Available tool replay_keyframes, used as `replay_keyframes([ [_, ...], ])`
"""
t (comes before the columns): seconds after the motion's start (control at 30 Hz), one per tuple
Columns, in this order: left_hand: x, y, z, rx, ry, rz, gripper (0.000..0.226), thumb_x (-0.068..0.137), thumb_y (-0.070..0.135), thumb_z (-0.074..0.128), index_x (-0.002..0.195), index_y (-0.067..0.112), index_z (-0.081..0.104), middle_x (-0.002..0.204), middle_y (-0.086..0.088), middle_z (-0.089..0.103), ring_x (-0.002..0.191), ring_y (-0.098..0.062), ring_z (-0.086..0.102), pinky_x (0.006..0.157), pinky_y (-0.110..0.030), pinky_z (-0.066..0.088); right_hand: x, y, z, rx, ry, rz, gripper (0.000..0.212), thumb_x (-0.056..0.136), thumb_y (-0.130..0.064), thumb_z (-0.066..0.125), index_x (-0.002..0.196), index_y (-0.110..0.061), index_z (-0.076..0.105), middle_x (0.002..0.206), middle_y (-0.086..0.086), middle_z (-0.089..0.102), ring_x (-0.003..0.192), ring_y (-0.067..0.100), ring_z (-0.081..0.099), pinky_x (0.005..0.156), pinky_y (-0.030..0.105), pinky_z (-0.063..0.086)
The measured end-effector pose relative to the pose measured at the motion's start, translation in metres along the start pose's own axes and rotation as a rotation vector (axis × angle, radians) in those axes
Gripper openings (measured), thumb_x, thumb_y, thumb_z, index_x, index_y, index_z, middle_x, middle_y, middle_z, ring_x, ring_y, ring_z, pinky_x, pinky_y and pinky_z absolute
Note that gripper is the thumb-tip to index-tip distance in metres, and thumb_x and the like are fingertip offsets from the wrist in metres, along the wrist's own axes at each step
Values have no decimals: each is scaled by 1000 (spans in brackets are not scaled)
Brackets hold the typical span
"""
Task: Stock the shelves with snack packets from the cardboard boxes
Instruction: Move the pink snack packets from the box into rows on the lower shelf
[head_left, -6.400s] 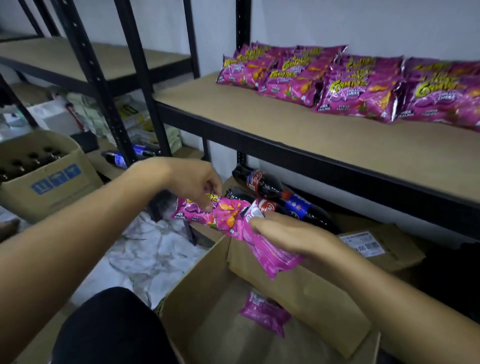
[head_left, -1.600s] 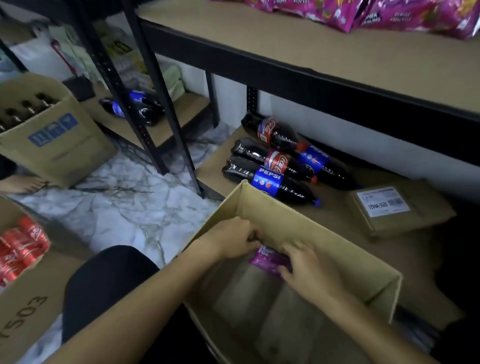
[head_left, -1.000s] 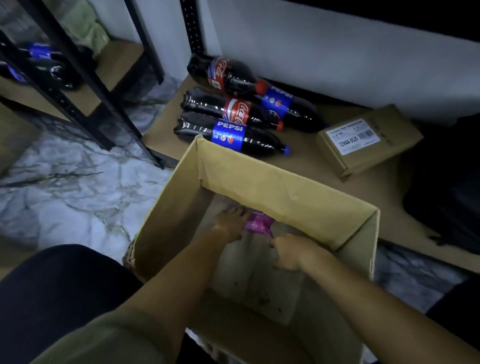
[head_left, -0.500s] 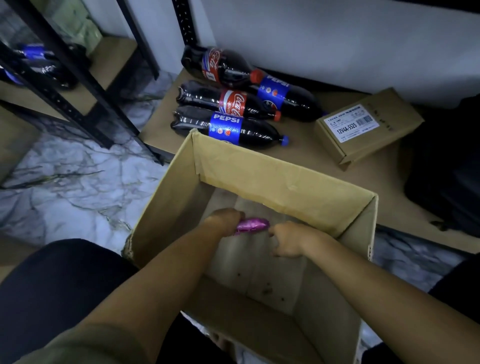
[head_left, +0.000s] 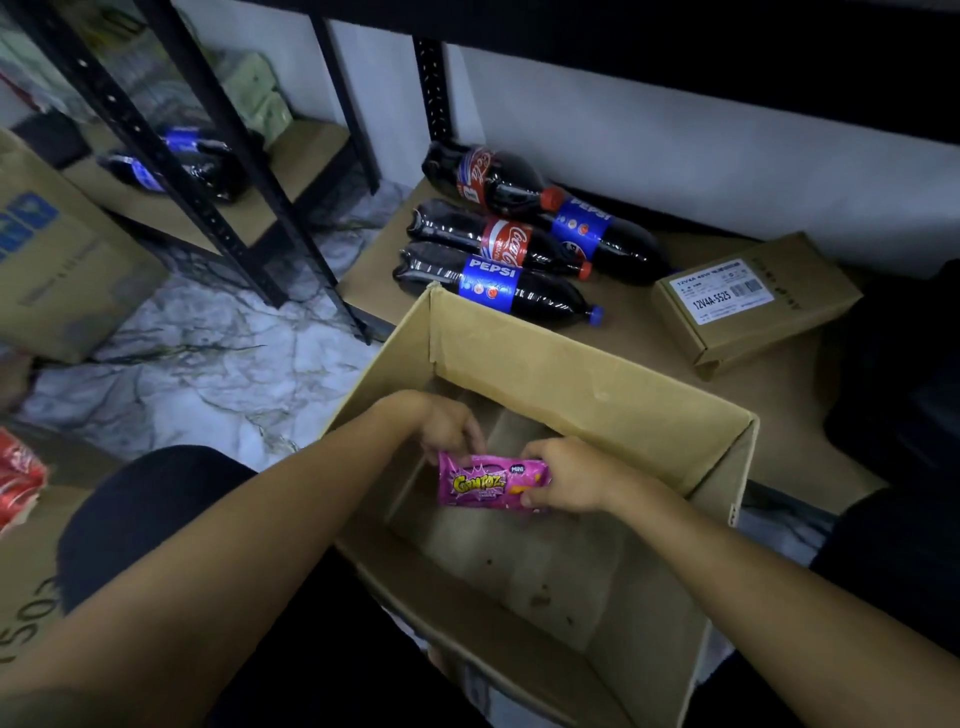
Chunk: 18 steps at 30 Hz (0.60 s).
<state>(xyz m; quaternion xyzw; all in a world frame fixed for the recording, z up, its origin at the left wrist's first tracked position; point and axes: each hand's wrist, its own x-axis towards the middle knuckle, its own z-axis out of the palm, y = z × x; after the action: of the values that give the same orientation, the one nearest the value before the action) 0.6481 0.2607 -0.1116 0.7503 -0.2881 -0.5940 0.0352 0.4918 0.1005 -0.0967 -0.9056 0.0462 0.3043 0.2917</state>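
The fingers (head_left: 470, 434) of the left hand (head_left: 447, 423) and right hand (head_left: 566, 475) pinch one pink snack packet (head_left: 491, 480) inside the cardboard box (head_left: 571, 379). No other packet shows inside. I think it must go on a shelf next.

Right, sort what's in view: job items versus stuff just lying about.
Job:
- pink snack packet, held by left hand and right hand
- open cardboard box

Lying about:
- cola bottles
- small labelled carton
- red cans
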Motion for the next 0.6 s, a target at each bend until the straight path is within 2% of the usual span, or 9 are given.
replay_keyframes([
  [0.07,-16,3,-8,-67,-5,16,24,96,8,57,115,20,63,108,-5,65,97,-20,62,83,-34,54,-1,-5,-6,56,32,-29,25,81,-27,78,100,-19,63,91,-1,68,82,18,63,66,28,45],
  [0.1,-23,4,-11,-94,6,22,24,97,8,56,118,19,63,108,-6,65,95,-18,62,80,-31,54,-1,-6,-9,87,47,-39,21,81,-25,78,97,-20,64,85,-2,67,78,16,61,64,28,43],
  [0.2,-44,9,-18,-148,84,74,24,99,25,57,123,20,61,105,-1,66,90,-12,61,72,-25,52,-3,-10,-19,138,81,-67,15,82,-22,76,88,-23,62,74,-6,64,67,12,58,58,25,40],
  [0.27,-57,12,-20,-165,143,116,29,94,36,64,120,23,63,99,7,67,91,-9,61,69,-23,48,-4,-13,-28,159,92,-83,14,82,-21,77,85,-23,63,72,-5,65,66,11,58,58,26,41],
  [0.37,-77,16,-27,-176,165,189,26,88,28,74,112,23,65,95,2,71,79,-5,62,62,-23,41,-10,-20,-48,168,96,-107,15,80,-25,80,83,-15,68,76,5,72,66,11,59,61,30,44],
  [0.43,-97,20,-37,-168,204,227,20,87,23,75,106,24,67,98,-4,72,74,-3,62,61,-22,41,-17,-28,-68,161,115,-130,19,81,-27,81,84,-12,70,78,8,72,63,9,56,59,30,41],
  [0.47,-111,23,-44,-167,238,250,20,86,24,76,105,24,68,101,-7,73,76,-5,63,64,-23,44,-23,-34,-81,159,131,-153,18,81,-28,81,83,-13,71,76,6,72,61,7,56,58,29,40],
  [0.57,-157,34,-65,-184,352,336,26,85,25,77,108,16,71,108,-7,74,95,-23,70,86,-38,53,-42,-59,-121,109,221,-199,18,79,-34,83,80,-19,72,74,-1,72,65,9,63,62,32,46],
  [0.6,-173,38,-72,-184,392,353,26,86,23,77,109,14,71,108,-5,74,99,-23,70,89,-35,54,-48,-69,-134,81,263,-208,22,77,-37,83,81,-18,73,75,1,72,69,13,64,65,34,48],
])
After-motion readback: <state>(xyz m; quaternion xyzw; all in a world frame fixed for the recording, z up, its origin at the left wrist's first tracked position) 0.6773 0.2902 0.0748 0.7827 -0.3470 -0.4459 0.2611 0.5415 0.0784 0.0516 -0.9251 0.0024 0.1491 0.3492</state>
